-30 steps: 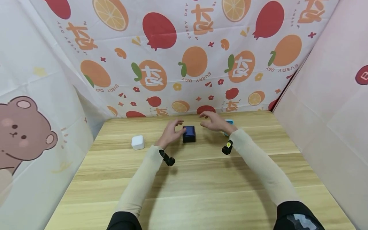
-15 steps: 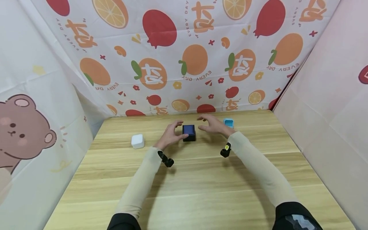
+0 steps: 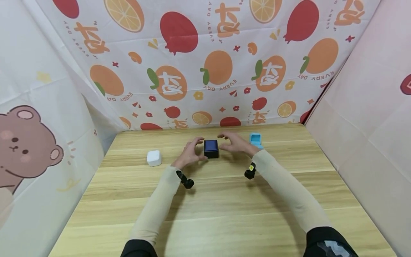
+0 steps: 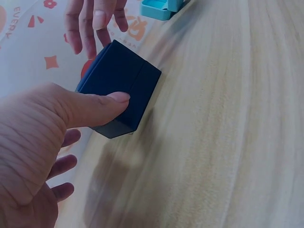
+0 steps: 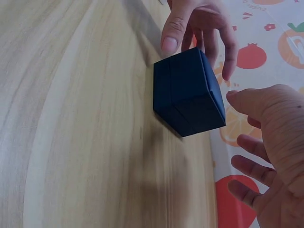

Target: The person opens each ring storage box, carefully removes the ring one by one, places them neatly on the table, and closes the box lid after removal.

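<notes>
A small dark blue box (image 3: 211, 149), shaped like a ring box, stands shut on the wooden table between both hands; a lid seam runs round its sides in the wrist views. At its left side is my left hand (image 3: 188, 155), thumb by the front corner and fingers spread toward the back. The thumb (image 4: 107, 105) overlaps the box in the left wrist view, while the right wrist view shows the hand just beside it. On the other side, my right hand (image 3: 237, 143) curves loosely, its thumb (image 5: 242, 100) close to the box's top edge. Neither hand grips it.
A light blue little box (image 3: 255, 138) with its lid raised stands behind the right wrist, partly hidden. To the left sits a white rounded cube (image 3: 154, 158). A fruit-print cloth (image 3: 199, 64) hangs along the table's back edge.
My right hand has come left and slightly nearer to the dark blue box, uncovering more of the light blue box. My left thumb has shifted lower along the dark box's front.
</notes>
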Motion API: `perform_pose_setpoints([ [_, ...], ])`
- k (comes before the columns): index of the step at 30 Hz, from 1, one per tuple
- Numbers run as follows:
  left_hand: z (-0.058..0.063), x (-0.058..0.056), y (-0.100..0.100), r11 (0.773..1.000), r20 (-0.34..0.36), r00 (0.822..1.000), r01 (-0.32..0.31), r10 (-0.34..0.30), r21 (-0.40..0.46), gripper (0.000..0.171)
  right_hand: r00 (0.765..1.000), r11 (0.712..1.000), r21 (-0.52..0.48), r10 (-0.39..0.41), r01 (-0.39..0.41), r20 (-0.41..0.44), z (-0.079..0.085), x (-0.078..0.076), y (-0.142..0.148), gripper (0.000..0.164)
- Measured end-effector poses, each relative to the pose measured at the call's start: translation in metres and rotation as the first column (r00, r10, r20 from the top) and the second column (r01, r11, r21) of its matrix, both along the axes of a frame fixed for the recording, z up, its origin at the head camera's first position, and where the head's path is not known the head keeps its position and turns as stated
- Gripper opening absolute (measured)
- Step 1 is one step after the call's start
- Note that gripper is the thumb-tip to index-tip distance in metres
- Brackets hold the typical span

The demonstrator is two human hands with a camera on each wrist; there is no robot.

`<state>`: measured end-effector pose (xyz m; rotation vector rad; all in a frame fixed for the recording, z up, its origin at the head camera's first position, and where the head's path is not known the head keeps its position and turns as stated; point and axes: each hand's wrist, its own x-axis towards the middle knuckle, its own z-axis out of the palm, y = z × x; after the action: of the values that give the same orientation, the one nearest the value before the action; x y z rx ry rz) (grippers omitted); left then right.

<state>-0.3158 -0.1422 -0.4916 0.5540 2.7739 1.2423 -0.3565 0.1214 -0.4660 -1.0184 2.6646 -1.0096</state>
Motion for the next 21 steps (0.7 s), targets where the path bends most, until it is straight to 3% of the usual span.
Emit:
perform_pose_setpoints([
  [21, -0.011, -0.003, 0.001, 0.999, -0.030, 0.999, -0.029, 0.028, -0.033, 0.085, 1.000, 1.000, 0.029, 0.012, -0.013, 0.025, -0.008, 0.005, -0.008, 0.064],
])
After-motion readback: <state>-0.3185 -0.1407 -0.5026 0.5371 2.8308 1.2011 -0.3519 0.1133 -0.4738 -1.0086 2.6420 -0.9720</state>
